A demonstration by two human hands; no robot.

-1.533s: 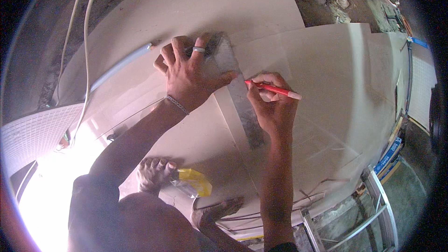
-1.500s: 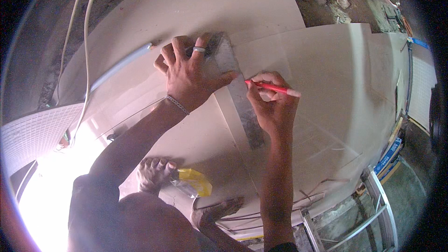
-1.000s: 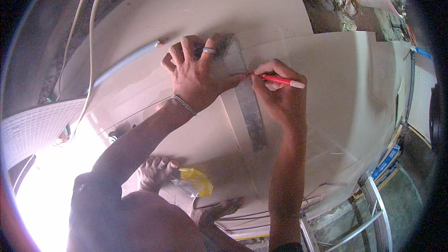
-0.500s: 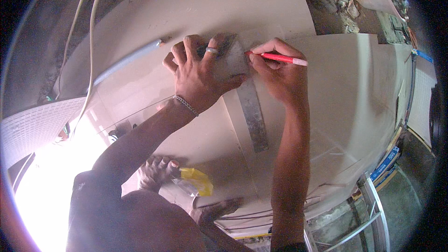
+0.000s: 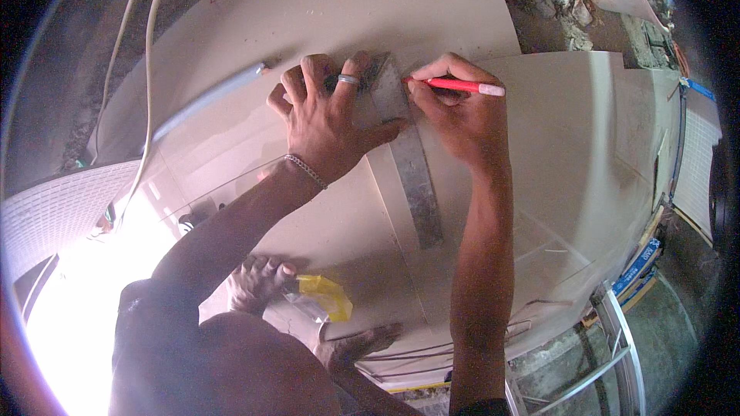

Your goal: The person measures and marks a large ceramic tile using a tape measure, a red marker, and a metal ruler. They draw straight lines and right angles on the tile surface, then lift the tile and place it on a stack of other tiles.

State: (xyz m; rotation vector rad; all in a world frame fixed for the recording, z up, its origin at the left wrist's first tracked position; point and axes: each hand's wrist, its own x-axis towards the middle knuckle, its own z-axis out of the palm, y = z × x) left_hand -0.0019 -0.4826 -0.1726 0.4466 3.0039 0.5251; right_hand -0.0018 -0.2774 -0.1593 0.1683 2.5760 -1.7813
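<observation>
My left hand [image 5: 327, 119] presses with spread, bent fingers on the upper end of a mottled grey metal straightedge [image 5: 416, 200], which lies on beige boards [image 5: 555, 131]. My right hand [image 5: 470, 119] pinches a red pen [image 5: 455, 85] with a pale end, its tip at the straightedge's right edge near the top, just right of my left hand. A pale blue tube [image 5: 208, 100] lies on the board to the left of my left hand. My bare feet rest on the board below, with a crumpled yellow-and-clear plastic piece [image 5: 324, 296] between them.
Two pale cables [image 5: 150, 46] run down the left, near a white gridded panel [image 5: 62, 208] and a bright glare. An aluminium ladder [image 5: 620, 347] and blue-labelled packages [image 5: 636, 262] lie at lower right. Rough rubble [image 5: 574, 23] shows beyond the boards' upper right edge.
My right hand has moved up along the straightedge's edge with the pen, from about mid-length to near its top. My left hand stays pressed on the straightedge.
</observation>
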